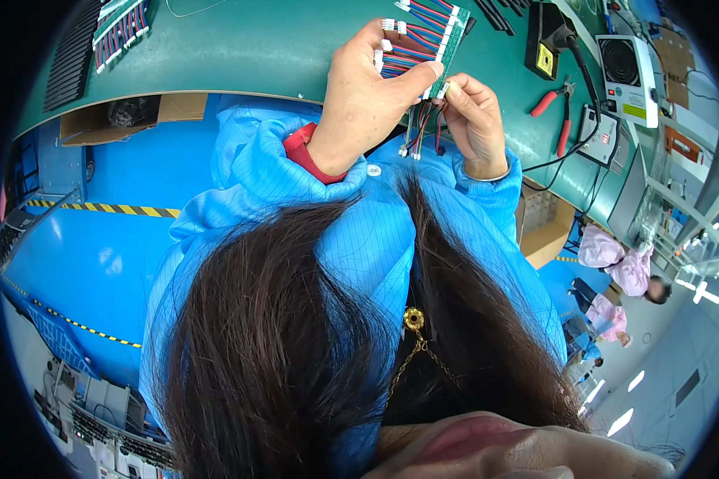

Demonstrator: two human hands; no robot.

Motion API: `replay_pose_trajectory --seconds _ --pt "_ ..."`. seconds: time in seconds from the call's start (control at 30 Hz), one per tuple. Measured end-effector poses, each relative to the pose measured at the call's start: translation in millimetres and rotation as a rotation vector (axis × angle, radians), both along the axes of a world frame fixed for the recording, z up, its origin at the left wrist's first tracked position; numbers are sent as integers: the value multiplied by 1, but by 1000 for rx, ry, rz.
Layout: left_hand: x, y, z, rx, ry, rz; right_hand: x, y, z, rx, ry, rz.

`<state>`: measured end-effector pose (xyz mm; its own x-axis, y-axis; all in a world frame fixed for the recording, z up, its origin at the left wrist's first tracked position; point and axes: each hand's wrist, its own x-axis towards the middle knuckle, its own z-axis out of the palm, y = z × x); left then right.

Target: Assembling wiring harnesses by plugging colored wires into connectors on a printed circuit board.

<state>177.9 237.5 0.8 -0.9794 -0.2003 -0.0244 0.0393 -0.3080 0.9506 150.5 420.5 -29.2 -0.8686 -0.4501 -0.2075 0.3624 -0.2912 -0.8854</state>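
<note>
My left hand is closed round a long green circuit board and the bundle of red, blue and black wires along it. Its thumb presses on the board near the lower end. White plugs on the free wire ends stick out past my left fingers. My right hand pinches a small white connector at the board's lower end, between thumb and forefinger. More thin wires with small plugs hang below, between both hands. Whether the pinched connector is seated in the board cannot be made out.
Red-handled cutters lie right of my hands, near a soldering stand, a white fan unit and a control box with cables. Far left are another wired board and a black ribbed tray. Cardboard boxes stand below the green table.
</note>
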Motion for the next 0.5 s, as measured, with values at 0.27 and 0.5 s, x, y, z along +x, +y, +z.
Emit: replay_pose_trajectory --seconds 0.27,0.5 --pt "2 1 1 -11 -5 10 3 -4 1 58 89 -61" --pt "2 1 0 -26 59 20 4 -5 5 103 114 -75"
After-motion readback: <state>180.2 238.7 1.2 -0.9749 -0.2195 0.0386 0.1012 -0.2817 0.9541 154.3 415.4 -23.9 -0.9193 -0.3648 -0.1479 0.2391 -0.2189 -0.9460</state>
